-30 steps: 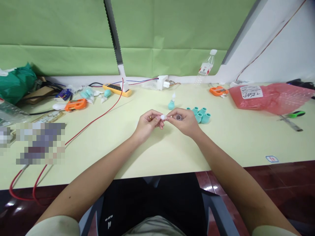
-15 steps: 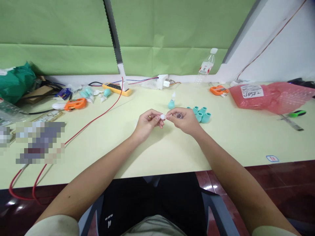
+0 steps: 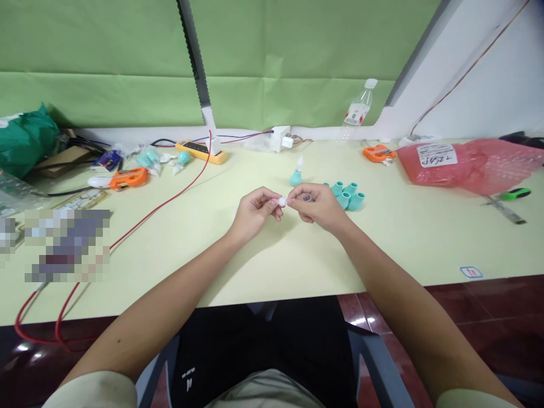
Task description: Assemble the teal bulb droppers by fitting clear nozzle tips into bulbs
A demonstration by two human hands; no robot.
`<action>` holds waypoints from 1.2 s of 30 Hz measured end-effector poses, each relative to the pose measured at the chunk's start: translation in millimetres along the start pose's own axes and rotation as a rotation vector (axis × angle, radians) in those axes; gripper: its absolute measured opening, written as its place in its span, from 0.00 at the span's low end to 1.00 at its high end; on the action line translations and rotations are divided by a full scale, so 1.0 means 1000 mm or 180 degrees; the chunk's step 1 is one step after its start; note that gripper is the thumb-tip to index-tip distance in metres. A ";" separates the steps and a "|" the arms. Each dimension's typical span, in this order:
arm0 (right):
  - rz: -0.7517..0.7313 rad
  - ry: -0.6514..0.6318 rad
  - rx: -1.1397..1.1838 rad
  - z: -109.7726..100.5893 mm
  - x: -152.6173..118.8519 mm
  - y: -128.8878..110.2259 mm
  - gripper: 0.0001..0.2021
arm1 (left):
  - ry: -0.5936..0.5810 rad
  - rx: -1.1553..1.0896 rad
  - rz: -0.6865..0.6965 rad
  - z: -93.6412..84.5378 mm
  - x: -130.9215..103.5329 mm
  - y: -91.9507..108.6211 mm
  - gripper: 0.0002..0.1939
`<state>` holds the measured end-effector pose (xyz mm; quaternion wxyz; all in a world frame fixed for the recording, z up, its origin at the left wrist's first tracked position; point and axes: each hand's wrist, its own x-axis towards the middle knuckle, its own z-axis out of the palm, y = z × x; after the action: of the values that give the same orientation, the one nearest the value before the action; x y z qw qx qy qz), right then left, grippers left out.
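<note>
Between thumb and fingers, my left hand point(image 3: 255, 212) pinches a small white plastic piece point(image 3: 281, 202). My right hand point(image 3: 317, 207) meets it from the other side, its thumb and forefinger pinched at the piece's right end; what lies between those fingertips is too small to make out. A clear cap-like tube point(image 3: 306, 198) is also tucked in my right hand, its round open end facing up. Behind the hands stands a teal bulb with a white pointed nozzle point(image 3: 296, 174). Several teal bulbs with open necks point(image 3: 349, 195) are grouped just right of my right hand.
Orange-handled tools lie at the left point(image 3: 128, 178) and back right point(image 3: 379, 153). A yellow multimeter point(image 3: 202, 152), a white box-shaped part point(image 3: 280, 139) and a plastic bottle point(image 3: 357, 110) are at the back. A pink bubble-wrap package point(image 3: 463, 167) lies right; a red cable point(image 3: 159, 207) crosses the left side.
My right fingertips have drawn back slightly from the white piece, and the clear tube has tilted a little in that hand. My left hand keeps its hold.
</note>
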<state>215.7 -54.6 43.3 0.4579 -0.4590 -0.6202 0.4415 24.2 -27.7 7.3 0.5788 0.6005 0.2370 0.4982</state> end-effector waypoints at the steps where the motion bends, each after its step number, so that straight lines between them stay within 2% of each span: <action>1: 0.0019 -0.0022 0.0038 0.000 0.000 0.002 0.15 | 0.0025 0.0048 0.0014 0.000 0.000 0.000 0.19; 7: 0.0082 -0.0191 0.0301 0.000 0.002 0.011 0.17 | 0.0072 0.0325 0.0118 0.000 -0.003 0.000 0.17; 15: 0.0076 -0.0338 0.0408 -0.001 0.004 0.011 0.19 | 0.0065 -0.0146 -0.0098 0.002 -0.002 -0.003 0.19; 21: 0.0182 -0.0316 0.0566 -0.002 0.004 0.009 0.20 | 0.0086 -0.0179 -0.0136 0.003 -0.003 -0.002 0.20; 28: 0.0218 -0.0671 0.0876 -0.006 0.006 0.014 0.16 | 0.0011 -0.0215 -0.0116 0.004 -0.004 0.000 0.19; 36: 0.0060 -0.0349 0.0495 0.002 0.002 0.010 0.19 | 0.0073 -0.0138 -0.0090 0.006 -0.005 0.001 0.21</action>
<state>215.0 -51.1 33.8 0.4534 -0.4031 -0.6038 0.5170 26.8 -34.6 7.5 0.5960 0.5786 0.2412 0.5018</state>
